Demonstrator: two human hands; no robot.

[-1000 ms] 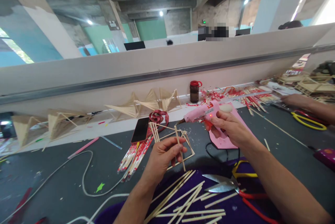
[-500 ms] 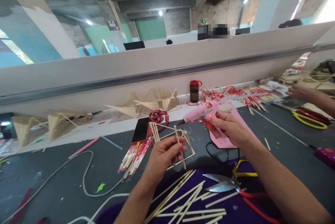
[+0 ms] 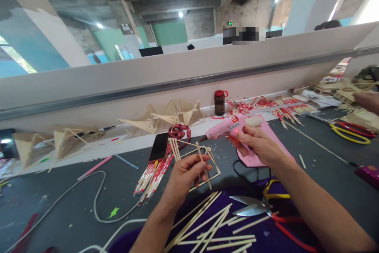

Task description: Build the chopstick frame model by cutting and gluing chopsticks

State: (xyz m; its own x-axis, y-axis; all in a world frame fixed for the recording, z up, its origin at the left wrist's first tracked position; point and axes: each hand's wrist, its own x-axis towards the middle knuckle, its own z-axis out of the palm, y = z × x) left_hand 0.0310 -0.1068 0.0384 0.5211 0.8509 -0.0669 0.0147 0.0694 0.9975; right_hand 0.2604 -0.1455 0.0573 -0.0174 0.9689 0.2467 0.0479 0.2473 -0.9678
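A short wooden stick (image 3: 200, 154) is pinched upright, slightly tilted, between the thumb and fingers of my left hand (image 3: 189, 172). My right hand (image 3: 257, 142) is wrapped round the handle of a pink hot glue gun (image 3: 222, 127), whose red light is on. The gun's dark nozzle points left, close to the stick's top end; whether they touch I cannot tell. Behind my left hand stands a small frame of glued sticks (image 3: 217, 166), partly hidden by the fingers. Loose cut sticks (image 3: 219, 221) lie below on a purple surface (image 3: 130, 241).
Scissors (image 3: 254, 205) lie open below my right forearm. A phone (image 3: 159, 147) and wrapped chopsticks (image 3: 154, 176) sit left of the frame. Finished stick models (image 3: 162, 119) and a brown bottle (image 3: 219, 103) line the partition. Another person's hand (image 3: 368, 101) shows far right.
My hands stay nearly still, the glue gun nozzle shifting very slightly left towards the stick's top. The other person's hand at the far right has moved outwards to the right.
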